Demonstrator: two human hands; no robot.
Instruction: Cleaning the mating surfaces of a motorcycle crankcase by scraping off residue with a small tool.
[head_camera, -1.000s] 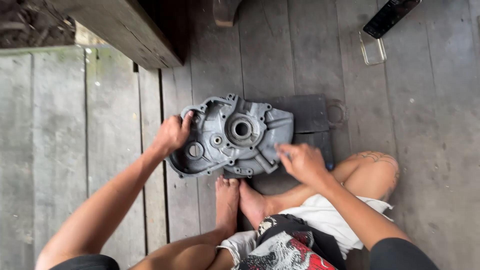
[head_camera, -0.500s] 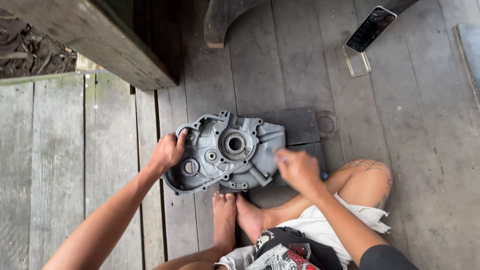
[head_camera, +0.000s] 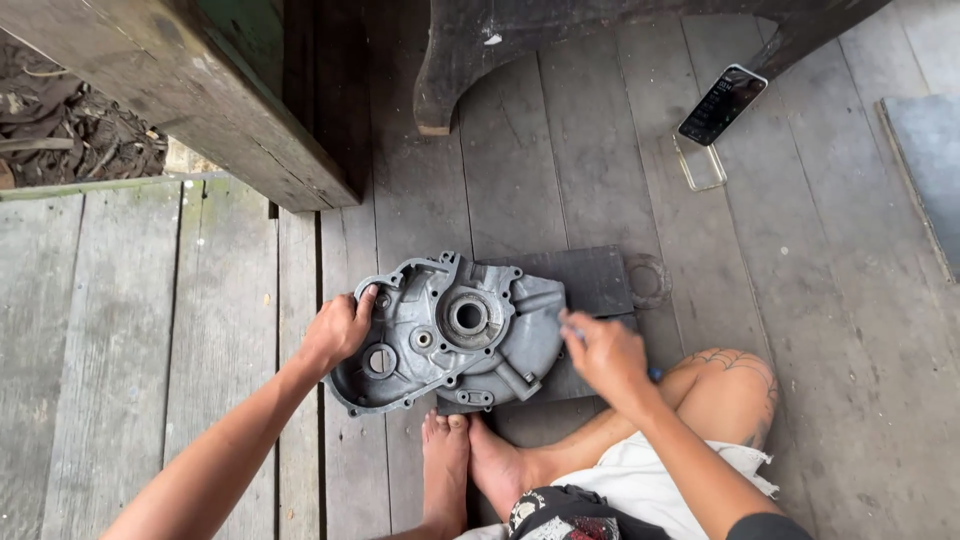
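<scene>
A grey cast-metal engine casing (head_camera: 450, 335) with a round bearing hole lies on a dark flat board (head_camera: 590, 280) on the wooden floor. My left hand (head_camera: 338, 328) grips the casing's left rim. My right hand (head_camera: 600, 352) is closed around a small thin tool with a blue handle, its tip touching the casing's right edge. My bare feet (head_camera: 470, 465) rest just below the casing.
A phone (head_camera: 722, 103) and a clear case (head_camera: 700, 160) lie on the planks at the upper right. A dark wooden bench leg (head_camera: 450, 70) stands behind the casing, a thick beam (head_camera: 200, 100) at the upper left, a grey slab (head_camera: 925, 160) at the right edge.
The view has tilted, so the casing and hands sit lower in the picture. Both hands keep their places on the casing; the right hand has shifted slightly along its right edge.
</scene>
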